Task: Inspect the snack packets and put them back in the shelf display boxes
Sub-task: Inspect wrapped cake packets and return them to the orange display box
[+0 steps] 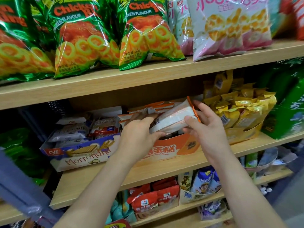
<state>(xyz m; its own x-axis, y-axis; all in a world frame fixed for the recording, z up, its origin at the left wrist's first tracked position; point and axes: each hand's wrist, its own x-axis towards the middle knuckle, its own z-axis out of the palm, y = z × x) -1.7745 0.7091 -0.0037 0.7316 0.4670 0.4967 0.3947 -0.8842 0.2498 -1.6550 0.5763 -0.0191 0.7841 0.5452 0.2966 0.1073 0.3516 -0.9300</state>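
- Holding the snack packet [172, 120] aslant above the orange display box [172, 148], with its right end higher, risks a crooked entry. The low end could catch on the packets already standing in the box and fold over instead of sliding down.
- Pressing hard to force it in could crush the contents, which look soft, or crease the wrapper. The row in the box looks tightly filled towards its back.
- Pushing against the box could shove it along the middle shelf [164, 171]. It stands a little back from the front edge, between the wafer box [79, 153] on the left and the yellow packets [243, 116] on the right, so a hard nudge may jostle either neighbour.
- Lifting the high end further could bump it on the underside of the upper shelf [148, 79], which hangs close over the box.
- The left hand [139, 134] grips the packet's left end, with fingers curled over the top and the thumb tucked beneath it, just above the box's front wall.
- The right hand [205, 127] pinches the right end, its thumb pressed on the near face and its fingers spread behind the orange seal.
- Both forearms reach up from the lower edge of view and converge on the box.
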